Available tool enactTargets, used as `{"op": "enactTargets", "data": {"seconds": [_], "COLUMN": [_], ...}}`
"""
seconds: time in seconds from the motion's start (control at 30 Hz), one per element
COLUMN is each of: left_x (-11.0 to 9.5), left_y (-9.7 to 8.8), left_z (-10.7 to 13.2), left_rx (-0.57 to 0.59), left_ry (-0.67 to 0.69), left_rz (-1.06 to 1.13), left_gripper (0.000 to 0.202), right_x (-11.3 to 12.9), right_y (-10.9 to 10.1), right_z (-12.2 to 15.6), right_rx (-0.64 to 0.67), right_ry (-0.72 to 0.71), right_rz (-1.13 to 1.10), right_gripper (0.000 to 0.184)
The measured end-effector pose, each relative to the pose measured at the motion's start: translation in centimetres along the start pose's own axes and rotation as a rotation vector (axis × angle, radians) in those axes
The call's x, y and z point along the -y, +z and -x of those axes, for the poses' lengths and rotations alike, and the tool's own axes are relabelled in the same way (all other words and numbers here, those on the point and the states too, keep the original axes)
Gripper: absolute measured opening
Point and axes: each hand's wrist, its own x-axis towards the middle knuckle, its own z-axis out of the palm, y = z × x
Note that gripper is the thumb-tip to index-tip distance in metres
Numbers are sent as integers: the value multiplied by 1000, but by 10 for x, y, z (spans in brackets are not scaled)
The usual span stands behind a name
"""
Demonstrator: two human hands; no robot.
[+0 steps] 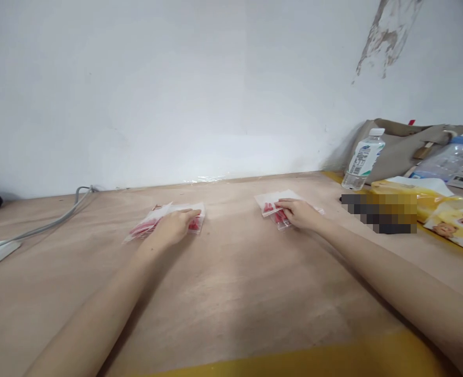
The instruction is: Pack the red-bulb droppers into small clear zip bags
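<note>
Two groups of small clear zip bags with red pieces inside lie on the wooden table. At the left group, my left hand (177, 225) is closed over the right-hand bags (197, 224), its fingers bent across their top edge. More bags (145, 226) fan out to its left, partly under the wrist. My right hand (299, 212) grips the right group of bags (268, 204), with thumb and fingers at their right side. These bags overlap at an angle and rest on or just above the table. What exactly the red pieces are is too small to tell.
At the right stand a water bottle (363, 159), a grey-beige bag (396, 149) and a yellow tissue pack (457, 222). A blurred dark object (381, 213) lies before them. A grey cable (58, 221) runs along the left. The white wall (176, 94) bounds the table's back.
</note>
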Motion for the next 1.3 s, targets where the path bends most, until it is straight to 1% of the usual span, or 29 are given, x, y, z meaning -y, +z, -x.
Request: {"op": "enactTargets", "data": {"seconds": [0.1,0.23,0.3,0.33,0.4,0.43,0.5,0.57,0.7,0.77,0.87,0.97,1.13,1.3], "left_x": [-34,-81,-97,-101,-102,-100,-93,-85,-80,-81,-81,-80,-78,-88], "left_y": [19,46,54,55,54,52,47,43,41,42,44,46,49,49], "left_z": [-5,-12,-14,-14,-11,-9,-3,2,4,1,-2,-3,-9,-24], "left_rx": [-28,-77,-112,-128,-157,-162,-152,-118,-30,-12,-11,-13,-93,-188], "left_ry": [97,191,218,224,223,227,246,259,255,254,232,237,291,311], "left_rz": [44,99,133,146,167,184,239,296,337,342,333,323,283,262], "left_gripper": [41,34,36,39,46,47,47,46,40,39,42,43,39,32], "right_x": [-7,3,13,20,35,43,57,68,76,76,74,72,72,72], "right_y": [-4,-12,-18,-20,-23,-24,-21,-14,6,14,20,22,21,21], "right_z": [16,27,29,30,30,29,26,20,3,-4,-7,-4,-1,-5], "right_rx": [25,61,6,-37,-109,-123,-114,-103,-166,-197,-248,-279,-239,-219], "right_ry": [99,178,189,166,61,-7,-132,-227,-359,-406,-419,-381,-339,-326], "right_rz": [10,78,135,158,162,145,97,73,132,176,189,149,114,111], "right_gripper": [39,40,37,35,31,30,27,24,15,16,23,20,20,21]}}
